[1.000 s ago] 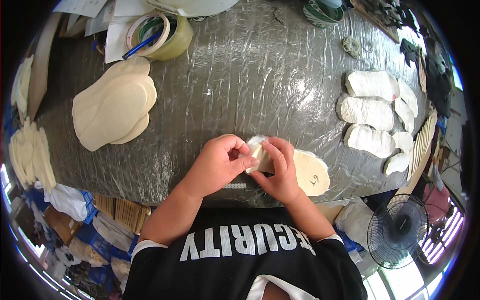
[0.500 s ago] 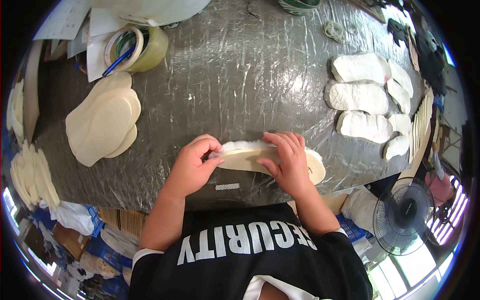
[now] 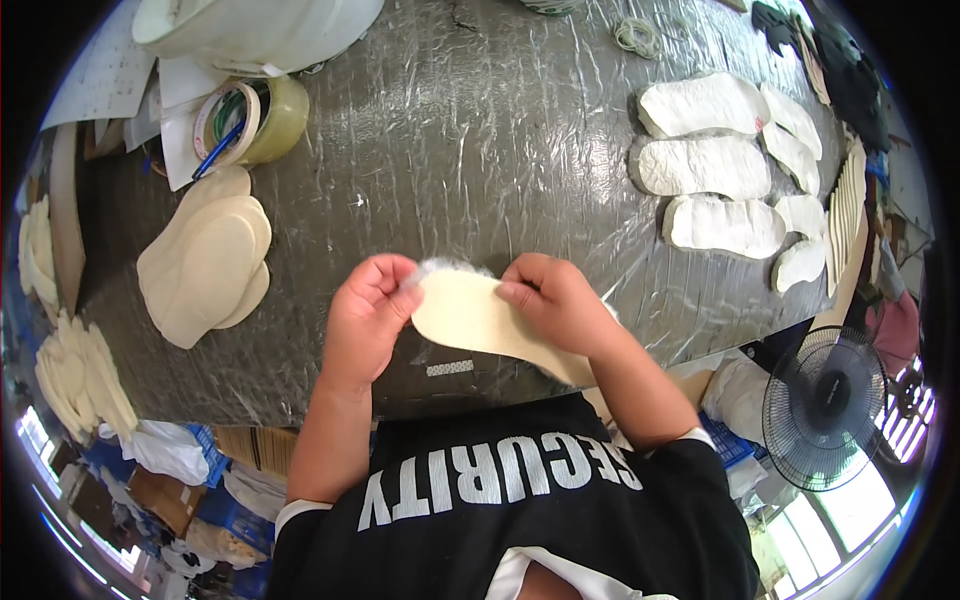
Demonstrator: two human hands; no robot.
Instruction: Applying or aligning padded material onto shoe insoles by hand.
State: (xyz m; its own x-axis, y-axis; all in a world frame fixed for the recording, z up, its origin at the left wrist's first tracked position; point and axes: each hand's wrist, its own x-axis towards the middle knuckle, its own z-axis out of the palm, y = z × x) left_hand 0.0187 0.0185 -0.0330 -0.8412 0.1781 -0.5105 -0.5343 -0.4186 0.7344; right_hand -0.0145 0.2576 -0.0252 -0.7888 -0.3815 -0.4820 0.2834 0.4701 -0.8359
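Nearest the camera: the person's dark shirt with pale lettering, both bare forearms rising from it to the table edge.

Left hand (image 3: pixel 365 315) — fingers curled in, thumb and fingertips pinched on the rounded end of a cream insole (image 3: pixel 480 320); a thin whitish film (image 3: pixel 445 267) shows at that end, just above the pinch. Right hand (image 3: pixel 555 300) — fingers bent down and pressed on the insole's upper edge, palm covering its middle. The insole is held flat between the two hands, just over the near edge of the table (image 3: pixel 470 150), its far end running down and right under the right wrist. Whether it touches the table cannot be told.

A small white label (image 3: pixel 450 368) lies on the table surface just below the insole.

The table is wrapped in wrinkled grey plastic. To the left, well apart from the hands, a stack of cream insoles (image 3: pixel 205 260). Beyond it, a roll of tape (image 3: pixel 245 120) with a blue pen (image 3: pixel 215 155) stuck through it, touching loose white papers. To the far right, rows of white textured soles (image 3: pixel 705 165) lie side by side.

Off the table, lower right: a black floor fan (image 3: pixel 825 405).
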